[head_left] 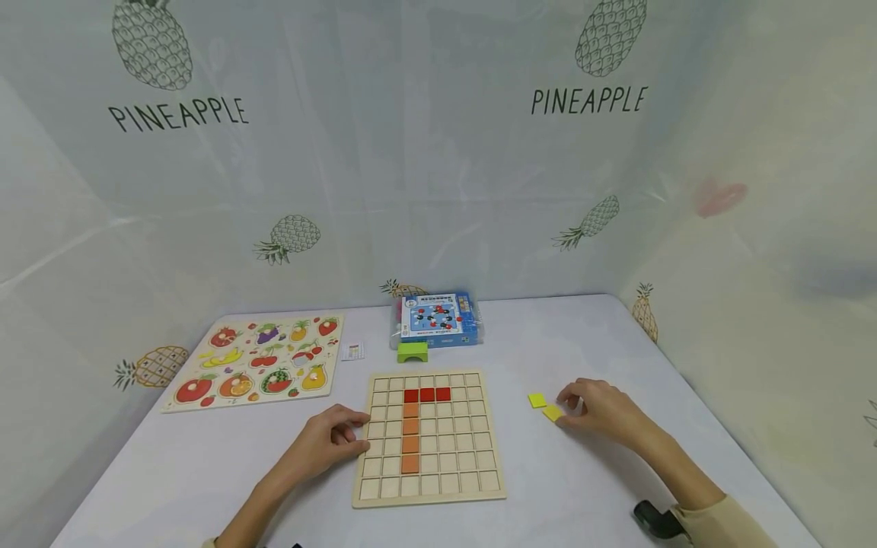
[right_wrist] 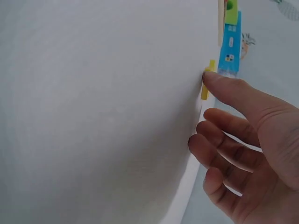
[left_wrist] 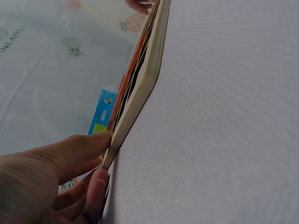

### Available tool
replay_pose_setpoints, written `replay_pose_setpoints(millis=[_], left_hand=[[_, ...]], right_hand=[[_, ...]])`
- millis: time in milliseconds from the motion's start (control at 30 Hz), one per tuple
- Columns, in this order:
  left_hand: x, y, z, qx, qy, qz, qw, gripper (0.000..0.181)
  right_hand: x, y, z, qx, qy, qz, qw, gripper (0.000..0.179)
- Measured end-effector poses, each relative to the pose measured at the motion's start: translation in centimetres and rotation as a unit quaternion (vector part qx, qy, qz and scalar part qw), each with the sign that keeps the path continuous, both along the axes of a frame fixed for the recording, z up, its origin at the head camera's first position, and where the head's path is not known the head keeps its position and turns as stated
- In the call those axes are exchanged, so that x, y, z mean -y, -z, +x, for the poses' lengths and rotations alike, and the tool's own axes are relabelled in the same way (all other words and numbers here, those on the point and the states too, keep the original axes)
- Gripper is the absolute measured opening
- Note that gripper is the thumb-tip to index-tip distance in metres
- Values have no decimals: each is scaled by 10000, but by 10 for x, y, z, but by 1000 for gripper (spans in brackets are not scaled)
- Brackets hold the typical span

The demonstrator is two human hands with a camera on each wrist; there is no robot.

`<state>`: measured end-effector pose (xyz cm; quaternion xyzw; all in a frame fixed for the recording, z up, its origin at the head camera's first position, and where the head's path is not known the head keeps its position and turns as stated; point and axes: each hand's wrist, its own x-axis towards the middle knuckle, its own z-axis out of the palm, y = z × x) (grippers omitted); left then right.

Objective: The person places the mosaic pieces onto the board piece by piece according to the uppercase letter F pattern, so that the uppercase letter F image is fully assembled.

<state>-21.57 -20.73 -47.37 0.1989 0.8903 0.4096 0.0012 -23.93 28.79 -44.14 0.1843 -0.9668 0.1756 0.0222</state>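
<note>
A wooden grid board (head_left: 455, 463) lies flat on the table. Three red tiles (head_left: 428, 395) form a row in it, and several orange tiles (head_left: 410, 427) run down a column below the leftmost red one. My left hand (head_left: 322, 441) touches the board's left edge with thumb and fingertips. In the left wrist view, the thumb (left_wrist: 86, 149) presses that edge (left_wrist: 128, 116). To the right of the board lie two yellow square tiles (head_left: 537, 399), corner to corner. My right hand (head_left: 603, 411) has its thumb (right_wrist: 233, 91) on the nearer yellow tile (right_wrist: 204, 92), other fingers loosely bent.
A fruit-picture board (head_left: 250, 361) lies at the back left, with a small printed card (head_left: 352, 351) beside it. Behind the grid board are a green arch block (head_left: 412, 352) and a blue boxed set (head_left: 441, 320). A black object (head_left: 656, 520) is at the right sleeve.
</note>
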Motion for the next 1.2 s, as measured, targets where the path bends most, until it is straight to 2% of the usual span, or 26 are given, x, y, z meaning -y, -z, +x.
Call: replay_pose_setpoints(millis=[333,667,933,1200], left_hand=[[1,3,1,100,16,66,9999,40],[0,4,2,106,7,16,9999,38],[0,4,2,92,10,14,10000,39],[-1,2,2,85,-12,-2,10000,40]], right_hand=[[5,5,-4,44,-107,10,9999,29],[9,5,-2,213,32,-44,9998,21],[8,6,-3,129,55,-120,9998,18],[7,4,-3,258,78,-180,9995,19]])
